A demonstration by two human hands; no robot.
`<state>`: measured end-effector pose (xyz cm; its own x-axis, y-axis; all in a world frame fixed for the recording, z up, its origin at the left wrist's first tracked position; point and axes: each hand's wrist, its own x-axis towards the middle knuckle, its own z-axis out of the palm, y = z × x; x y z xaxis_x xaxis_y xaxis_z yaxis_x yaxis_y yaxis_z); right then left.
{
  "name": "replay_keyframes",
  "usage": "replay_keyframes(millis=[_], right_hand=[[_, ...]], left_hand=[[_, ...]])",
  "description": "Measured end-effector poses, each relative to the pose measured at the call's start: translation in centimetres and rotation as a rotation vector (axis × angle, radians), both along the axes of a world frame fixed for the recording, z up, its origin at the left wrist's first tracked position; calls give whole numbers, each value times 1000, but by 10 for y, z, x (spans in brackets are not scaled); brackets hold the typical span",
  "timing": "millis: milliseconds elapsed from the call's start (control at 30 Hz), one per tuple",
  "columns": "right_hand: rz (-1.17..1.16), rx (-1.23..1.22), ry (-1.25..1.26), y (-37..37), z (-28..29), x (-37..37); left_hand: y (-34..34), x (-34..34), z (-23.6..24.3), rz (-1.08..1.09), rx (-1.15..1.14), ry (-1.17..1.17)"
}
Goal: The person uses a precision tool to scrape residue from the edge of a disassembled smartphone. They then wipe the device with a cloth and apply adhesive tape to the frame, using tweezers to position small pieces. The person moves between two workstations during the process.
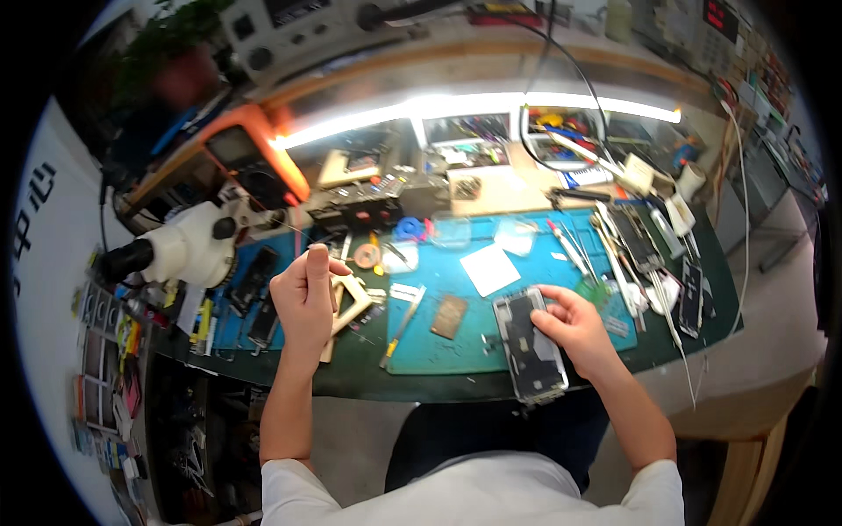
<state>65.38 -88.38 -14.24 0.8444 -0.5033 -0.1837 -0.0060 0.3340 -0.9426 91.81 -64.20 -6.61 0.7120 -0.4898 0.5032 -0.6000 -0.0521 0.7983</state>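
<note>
My left hand is raised left of the teal mat, its thumb and fingers closed together; anything small between them is too unclear to name. Behind it lies a pale angular frame. My right hand grips a dark, thin phone part over the mat's front edge, thumb on its upper right. Left of that phone part lie a brownish metal plate, a yellow-tipped tool and, farther back, a white square sheet.
A white microscope and orange multimeter stand left. Tools and disassembled phones crowd the right. A lit shelf with trays and instruments runs behind, with black cables hanging over it. The bench's front edge is near my lap.
</note>
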Motion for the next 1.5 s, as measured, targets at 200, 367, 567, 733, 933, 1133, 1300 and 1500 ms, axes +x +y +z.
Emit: replay_keyframes(millis=[200,367,567,733,933,1133,1300,1500], right_hand=[[-5,27,-7,-2,-4,8],[-28,79,-39,0,-1,6],[-51,26,-69,-3,-2,5],[-43,19,-28,-2,-8,2],[-34,7,-68,-2,-7,1],[-36,32,-90,-1,-3,3],[-13,27,-109,-5,-13,1],[-8,19,-120,-5,-15,2]], left_hand=[[-48,66,92,358,4,-965],[-92,117,131,413,25,-1209],[-111,151,135,482,44,-1280],[-104,150,136,503,75,-1350],[-103,145,156,447,95,-1266],[-100,138,150,469,134,-1194],[-98,136,149,467,139,-1193],[-112,121,156,454,11,-1296]])
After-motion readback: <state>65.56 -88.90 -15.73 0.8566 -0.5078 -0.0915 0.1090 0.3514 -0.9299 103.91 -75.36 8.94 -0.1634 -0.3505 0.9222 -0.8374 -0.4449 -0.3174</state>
